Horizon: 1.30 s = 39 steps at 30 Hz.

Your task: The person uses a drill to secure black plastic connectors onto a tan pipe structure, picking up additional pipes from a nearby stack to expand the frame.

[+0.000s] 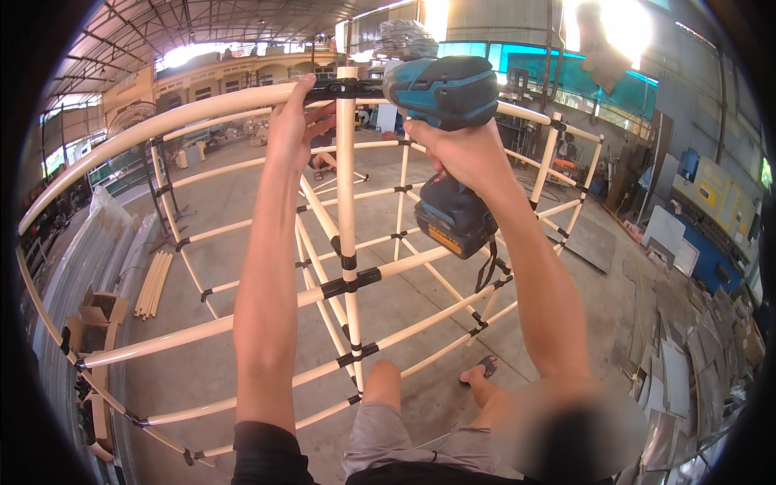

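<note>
My right hand (461, 153) is wrapped round the grip of a teal and black cordless driver (444, 93), which has a chunky battery and a hanging wrist strap. Its nose points left, close against the black pipe joint (325, 87) at the top of a frame. My left hand (293, 125) grips the cream top pipe (202, 105) just left of that joint, thumb up on it and fingers partly hidden behind. A cream upright (346, 170) runs down from the joint between my forearms. The driver's tip against the joint is hard to make out.
The pipe frame spreads wide around me, with lower rails and black joints (351, 283). Cream pipes (153, 283) and an open cardboard box (99, 311) lie left. Flat sheets (675, 380) are piled right. Another person (323, 158) is low down beyond the frame.
</note>
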Motion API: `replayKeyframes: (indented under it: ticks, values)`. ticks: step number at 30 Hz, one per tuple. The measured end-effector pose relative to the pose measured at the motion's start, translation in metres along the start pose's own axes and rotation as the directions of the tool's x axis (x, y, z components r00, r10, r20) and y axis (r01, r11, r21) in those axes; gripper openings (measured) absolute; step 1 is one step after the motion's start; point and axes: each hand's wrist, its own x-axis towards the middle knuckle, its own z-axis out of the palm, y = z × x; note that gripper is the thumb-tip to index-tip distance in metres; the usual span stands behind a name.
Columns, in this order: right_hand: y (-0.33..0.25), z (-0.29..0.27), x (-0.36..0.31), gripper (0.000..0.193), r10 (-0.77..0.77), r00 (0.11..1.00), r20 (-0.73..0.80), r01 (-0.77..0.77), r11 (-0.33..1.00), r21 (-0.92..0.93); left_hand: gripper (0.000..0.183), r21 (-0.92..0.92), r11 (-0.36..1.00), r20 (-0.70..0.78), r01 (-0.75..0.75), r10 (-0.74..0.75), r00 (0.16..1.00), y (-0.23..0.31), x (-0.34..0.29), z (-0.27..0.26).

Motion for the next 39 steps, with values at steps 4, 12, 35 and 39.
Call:
replayKeyframes:
  ticks: [4,12,35,39]
  values:
    - [0.001,0.0,0.0,0.027,-0.022,0.999,-0.025,0.022,1.0,0.001,0.043,-0.024,1.0,0.019,0.009,-0.009,1.0,-0.003,0.001,0.003]
    - [0.001,0.0,0.001,0.022,-0.085,0.995,-0.047,0.084,0.996,-0.012,0.044,-0.016,1.0,0.015,-0.005,0.006,1.0,-0.004,0.0,0.003]
    - [-0.002,-0.001,-0.002,0.024,-0.01,1.0,-0.026,0.01,1.0,0.021,0.084,-0.288,0.923,0.447,0.256,-0.107,0.888,-0.064,0.001,-0.005]
    - [-0.025,-0.014,-0.018,0.024,0.006,0.998,-0.07,0.001,0.995,0.096,0.086,-0.169,0.976,0.405,0.136,-0.057,0.912,-0.063,0.0,-0.003]
